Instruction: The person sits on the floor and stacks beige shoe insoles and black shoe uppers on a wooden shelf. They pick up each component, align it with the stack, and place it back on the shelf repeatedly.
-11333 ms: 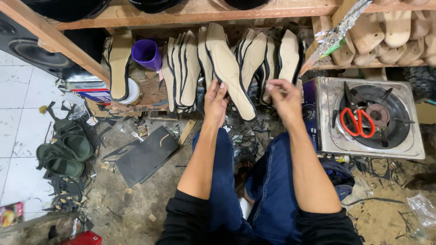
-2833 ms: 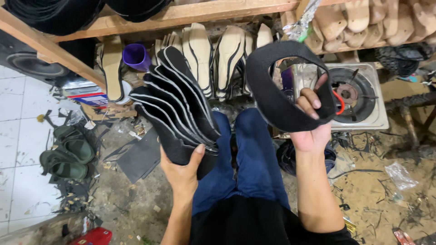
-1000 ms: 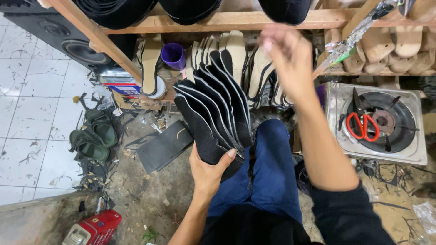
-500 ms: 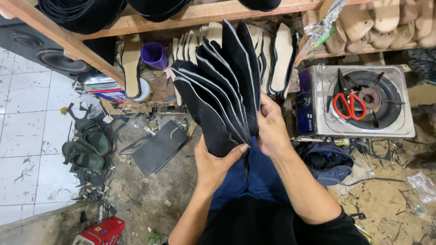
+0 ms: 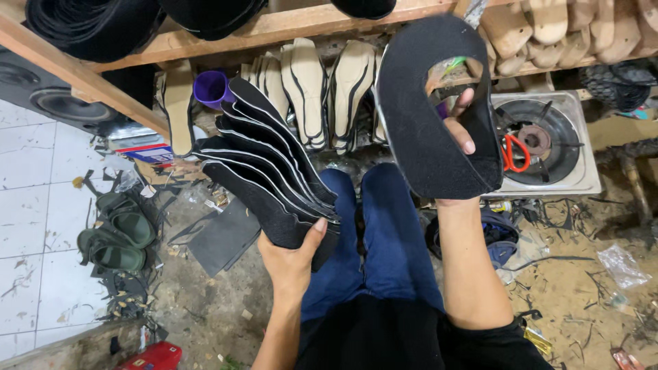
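Left hand (image 5: pixel 291 264) clamped on the base of a fanned stack of black shoe-upper pieces (image 5: pixel 267 178) above the lap. Right hand (image 5: pixel 459 137) grips one separate black upper piece (image 5: pixel 418 116), raised near the gas stove (image 5: pixel 541 147).

A cluttered workshop corner seen from above. A rough wooden shelf (image 5: pixel 288 24) runs across the top, with a slanted wooden beam (image 5: pixel 75 72) coming down to the left. Beneath the shelf, beige shoe insoles (image 5: pixel 308 92) with dark edging stand upright in a row beside a purple cup (image 5: pixel 211 88). Wooden shoe lasts (image 5: pixel 548 27) fill the upper right. A single-burner gas stove (image 5: pixel 548 147) sits at right with orange-handled scissors (image 5: pixel 513 152) on it. A black loudspeaker (image 5: pixel 48 99) stands at far left. The floor is white tile (image 5: pixel 34 233) on the left and bare dirty concrete (image 5: pixel 219 301) elsewhere, strewn with scraps. Green sandals (image 5: pixel 116 236) lie on the floor. Lighting is even and bright.
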Demonstrator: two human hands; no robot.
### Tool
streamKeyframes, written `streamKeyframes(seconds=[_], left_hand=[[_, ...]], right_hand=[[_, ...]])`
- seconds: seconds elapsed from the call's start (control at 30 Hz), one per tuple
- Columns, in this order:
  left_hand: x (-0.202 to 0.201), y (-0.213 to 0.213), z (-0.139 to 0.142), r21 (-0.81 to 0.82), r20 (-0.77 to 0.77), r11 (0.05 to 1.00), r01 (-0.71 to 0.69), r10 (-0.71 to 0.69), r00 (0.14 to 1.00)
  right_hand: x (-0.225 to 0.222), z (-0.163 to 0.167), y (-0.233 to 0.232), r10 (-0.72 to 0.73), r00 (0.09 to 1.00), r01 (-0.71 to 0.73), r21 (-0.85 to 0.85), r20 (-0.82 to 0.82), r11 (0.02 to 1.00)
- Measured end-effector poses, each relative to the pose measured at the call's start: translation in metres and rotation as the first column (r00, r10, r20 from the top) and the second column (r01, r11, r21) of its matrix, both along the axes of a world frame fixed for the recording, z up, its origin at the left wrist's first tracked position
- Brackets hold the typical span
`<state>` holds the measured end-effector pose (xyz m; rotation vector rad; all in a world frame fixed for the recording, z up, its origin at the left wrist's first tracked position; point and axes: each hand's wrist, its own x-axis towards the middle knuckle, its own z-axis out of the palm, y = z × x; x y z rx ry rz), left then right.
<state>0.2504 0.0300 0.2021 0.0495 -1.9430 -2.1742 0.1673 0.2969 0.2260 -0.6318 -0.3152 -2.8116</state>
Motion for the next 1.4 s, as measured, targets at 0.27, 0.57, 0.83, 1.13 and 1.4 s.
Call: streamKeyframes(seconds=[0.27, 0.57, 0.83, 1.13, 1.4], left_hand=[[0.006, 0.002, 0.016, 0.032, -0.035, 0.994, 0.106, -0.105, 0.994], [0.003, -0.020, -0.009, 0.676, -0.059, 0.592, 0.440, -0.552, 0.832], [0.001, -0.026, -0.056, 0.683, 0.012, 0.660, 0.312, -0.437, 0.899], [-0.012, -0.017, -0.052, 0.609, 0.250, 0.771, 0.185, -0.409, 0.878], [-0.036, -0.007, -0.057, 0.624, 0.179, 0.693, 0.361, -0.576, 0.798]], right_hand=[[-0.002, 0.000, -0.009, 0.121, 0.992, -0.121, -0.003, -0.037, 0.993], [0.005, -0.039, -0.020, -0.008, 0.994, -0.088, 0.815, 0.113, 0.573], [0.012, -0.047, -0.038, -0.288, 0.957, -0.046, 0.996, 0.021, -0.078], [0.010, -0.075, -0.041, -0.268, 0.954, 0.102, 0.986, -0.134, -0.131], [0.009, -0.077, -0.030, -0.364, 0.924, -0.004, 0.953, -0.112, -0.303]])
